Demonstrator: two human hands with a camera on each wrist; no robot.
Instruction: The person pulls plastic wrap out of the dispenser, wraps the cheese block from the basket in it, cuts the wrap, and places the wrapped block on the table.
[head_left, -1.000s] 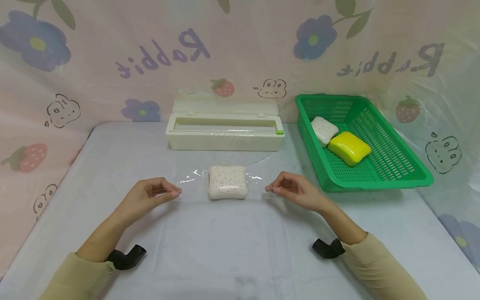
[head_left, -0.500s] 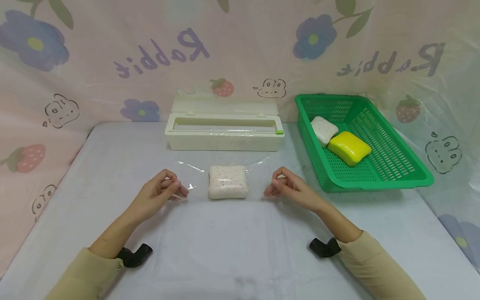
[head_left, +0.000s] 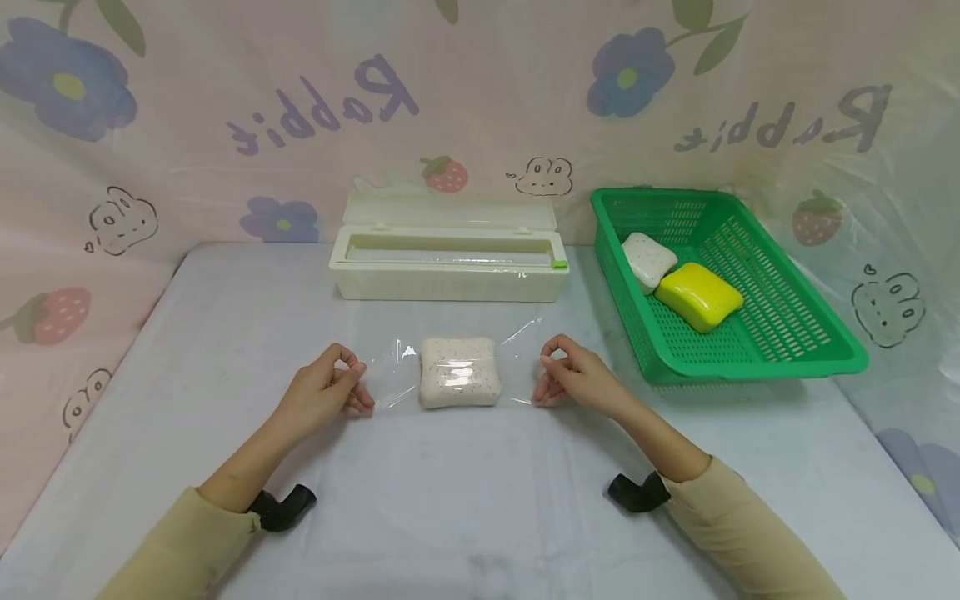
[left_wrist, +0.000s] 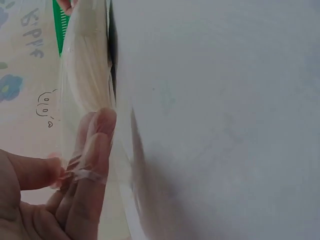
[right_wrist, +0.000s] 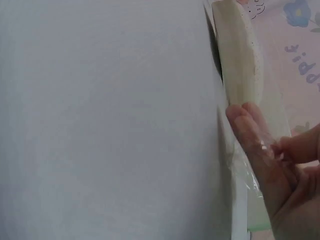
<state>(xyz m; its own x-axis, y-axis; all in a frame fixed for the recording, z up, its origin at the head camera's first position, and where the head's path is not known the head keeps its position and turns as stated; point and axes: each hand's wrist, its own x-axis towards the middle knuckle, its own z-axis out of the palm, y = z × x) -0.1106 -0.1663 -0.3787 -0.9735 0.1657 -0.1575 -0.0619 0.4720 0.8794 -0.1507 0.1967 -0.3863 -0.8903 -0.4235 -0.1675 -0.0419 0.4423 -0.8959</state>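
Observation:
A white speckled soap bar (head_left: pixel 460 372) sits at mid-table, covered by clear cling film (head_left: pixel 395 377) that shines across its top. My left hand (head_left: pixel 326 387) pinches the film's left end between thumb and fingers, a short way from the bar. On the other side, my right hand (head_left: pixel 577 379) pinches the right end in the same way. Stretched film lies over the fingers (left_wrist: pixel 95 160) in the left wrist view. Through the film in the right wrist view, the soap's side (right_wrist: pixel 240 55) shows beyond the fingertips, with a dark shadow along its lower edge.
Behind the soap stands a white cling film dispenser (head_left: pixel 450 285), its lid raised. At the right is a green basket (head_left: pixel 757 367) holding a white speckled bar (head_left: pixel 647 262) and a yellow bar (head_left: pixel 699 297). A patterned curtain (head_left: pixel 480 92) surrounds the white table (head_left: pixel 450 508).
Both hands have turned their fingers down and drawn the film tight over the soap. The soap has shifted slightly toward me and right; the film no longer spans up to the dispenser's front.

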